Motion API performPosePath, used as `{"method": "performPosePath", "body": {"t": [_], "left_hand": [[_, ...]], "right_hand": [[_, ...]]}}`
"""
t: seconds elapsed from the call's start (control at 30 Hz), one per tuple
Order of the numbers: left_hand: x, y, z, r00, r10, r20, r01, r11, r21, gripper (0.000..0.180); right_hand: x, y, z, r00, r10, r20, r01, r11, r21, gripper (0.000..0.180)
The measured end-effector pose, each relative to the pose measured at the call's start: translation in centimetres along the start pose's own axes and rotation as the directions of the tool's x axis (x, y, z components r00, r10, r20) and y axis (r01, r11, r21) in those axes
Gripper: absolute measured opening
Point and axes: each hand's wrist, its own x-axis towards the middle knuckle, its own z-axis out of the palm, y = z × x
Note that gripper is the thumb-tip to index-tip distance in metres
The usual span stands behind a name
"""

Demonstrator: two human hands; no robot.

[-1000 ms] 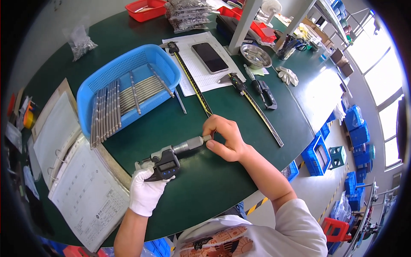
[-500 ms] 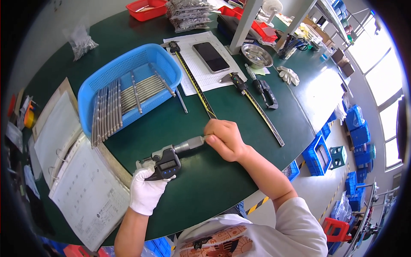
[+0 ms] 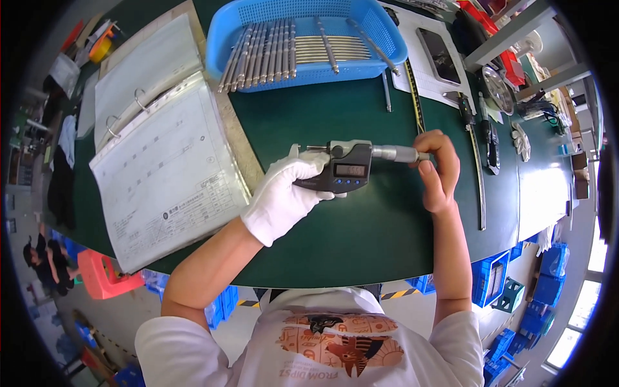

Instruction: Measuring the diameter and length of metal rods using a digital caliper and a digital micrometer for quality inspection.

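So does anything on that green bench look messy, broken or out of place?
Nothing looks broken or spilled. In the blue basket, two metal rods lie slanted across the neat row. One more rod lies outside it on the table.

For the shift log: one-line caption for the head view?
Gloved left hand holds a digital micrometer; bare right hand grips its thimble.

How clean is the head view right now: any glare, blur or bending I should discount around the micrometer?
Head view: the digital micrometer is sharp, its display too small to read; the gloved left hand and bare right hand show no motion blur. Window glare washes out the lower right. Fisheye bending curves the green table edge and open binder.
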Motion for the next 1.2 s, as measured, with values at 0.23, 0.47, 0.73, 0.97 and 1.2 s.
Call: {"method": "performPosePath", "body": {"t": [0.23,0.47,0.73,0.97,1.2], "left_hand": [[0.1,-1.1,-0.8,0.957,0.25,0.146,-0.289,0.791,0.539,0.018],[-0.1,-0.6,-0.7,0.999,0.053,-0.009,-0.052,0.991,0.12,0.02],[0.0,0.4,2.0,0.998,0.044,0.052,-0.046,0.998,0.04,0.026],[-0.3,-0.2,-0.7,0.998,-0.013,0.061,0.018,0.997,-0.08,0.035],[-0.3,0.0,-0.4,0.998,-0.019,0.058,0.026,0.992,-0.12,0.039]], "right_hand": [[-0.7,0.3,-1.1,0.997,0.035,0.075,-0.036,0.999,0.007,0.021],[-1.1,0.9,-1.2,0.983,0.118,0.141,-0.123,0.992,0.026,0.016],[-0.6,1.9,-1.6,0.987,-0.108,0.118,0.118,0.99,-0.083,0.016],[-0.7,1.4,-1.0,0.988,-0.09,0.126,0.105,0.988,-0.113,0.015],[-1.0,0.7,-1.1,0.996,0.024,0.091,-0.02,0.999,-0.046,0.017]]}}
